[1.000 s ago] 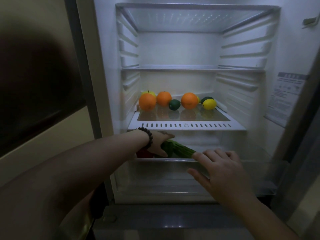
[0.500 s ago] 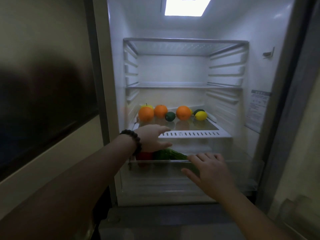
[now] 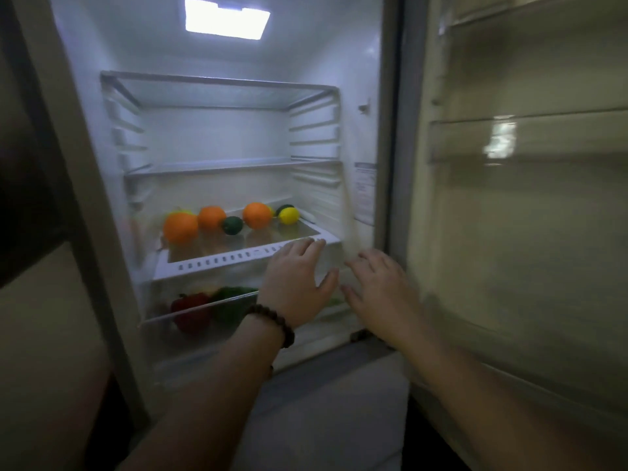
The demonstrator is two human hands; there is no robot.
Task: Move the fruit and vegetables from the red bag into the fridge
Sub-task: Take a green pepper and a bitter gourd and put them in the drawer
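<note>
The fridge stands open with its light on. On the lower glass shelf lie three oranges, a dark green avocado and a yellow lemon. In the clear drawer below sit a red pepper and a green vegetable. My left hand, a bead bracelet on its wrist, is spread flat in front of the drawer's right part and holds nothing. Beside it my right hand is spread and holds nothing. The red bag is out of view.
The fridge door hangs open on the right with bare door racks. Two upper shelves carry nothing. A dark panel fills the left side. The frame is blurred.
The view has swung to the right and up. My left hand has left the green vegetable and moved right, next to my right hand. The drawer now sits further in.
</note>
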